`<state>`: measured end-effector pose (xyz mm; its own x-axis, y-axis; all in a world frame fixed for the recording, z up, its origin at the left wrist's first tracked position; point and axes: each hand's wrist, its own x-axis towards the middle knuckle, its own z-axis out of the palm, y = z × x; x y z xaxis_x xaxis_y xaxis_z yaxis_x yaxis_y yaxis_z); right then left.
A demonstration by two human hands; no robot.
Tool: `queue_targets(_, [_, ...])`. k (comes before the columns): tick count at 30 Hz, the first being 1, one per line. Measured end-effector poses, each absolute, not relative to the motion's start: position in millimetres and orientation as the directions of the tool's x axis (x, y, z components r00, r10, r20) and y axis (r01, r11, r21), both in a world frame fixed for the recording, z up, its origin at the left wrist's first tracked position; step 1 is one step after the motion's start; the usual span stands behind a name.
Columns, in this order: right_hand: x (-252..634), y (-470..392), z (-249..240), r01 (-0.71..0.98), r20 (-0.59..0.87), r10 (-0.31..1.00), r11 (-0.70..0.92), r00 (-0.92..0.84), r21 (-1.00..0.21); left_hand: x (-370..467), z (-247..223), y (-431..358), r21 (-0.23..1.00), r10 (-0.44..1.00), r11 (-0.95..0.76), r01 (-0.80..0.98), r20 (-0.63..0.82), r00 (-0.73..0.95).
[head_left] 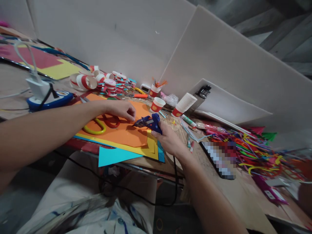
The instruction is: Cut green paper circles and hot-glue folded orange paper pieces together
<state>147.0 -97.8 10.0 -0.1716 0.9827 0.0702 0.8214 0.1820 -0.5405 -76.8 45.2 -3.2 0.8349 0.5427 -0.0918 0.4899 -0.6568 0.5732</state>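
My right hand grips a blue hot glue gun, whose nozzle points left with a small red light showing on its body. Close to the nozzle tip is my left hand, its fingers curled together; whatever they hold, if anything, is hidden. Both hands are over orange paper, which lies on yellow and blue sheets. Beneath my left wrist rest scissors with a yellow and a red handle loop. A turquoise paper triangle juts over the table's front edge.
Paper-cup pieces cluster at the back left, near a blue power strip. Behind the glue gun stand a single cup and stacked cups. A phone and colourful pipe cleaners lie right. The black cord hangs down.
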Motion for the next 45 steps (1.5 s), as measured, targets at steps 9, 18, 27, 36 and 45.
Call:
queue_targets(9, [171.8, -105.2, 16.7, 0.866, 0.082, 0.991, 0.133, -0.107, -0.483, -76.2, -2.3, 44.4, 0.532, 0.546, -0.686, 0.496, -0.075, 0.834])
queue_targets(18, [174.7, -110.0, 21.9, 0.903, 0.082, 0.994, 0.099, -0.071, -0.419, -76.2, -5.7, 47.8, 0.533, 0.543, -0.683, 0.500, -0.087, 0.835])
queue_targets(27, [172.3, -107.4, 20.3, 0.890, 0.059, 0.997, 0.079, -0.058, -0.449, -76.1, -8.9, 51.1, 0.541, 0.524, -0.693, 0.477, -0.077, 0.848])
queue_targets(36, [200.5, -118.6, 21.8, 0.917, 0.091, 0.995, 0.011, 0.028, -0.399, -74.8, -6.9, 47.6, 0.528, 0.540, -0.691, 0.495, -0.080, 0.838])
queue_targets(45, [200.5, -112.5, 20.7, 0.938, 0.105, 0.994, 0.013, 0.025, -0.345, -74.7, -6.5, 47.6, 0.512, 0.536, -0.698, 0.501, -0.090, 0.839])
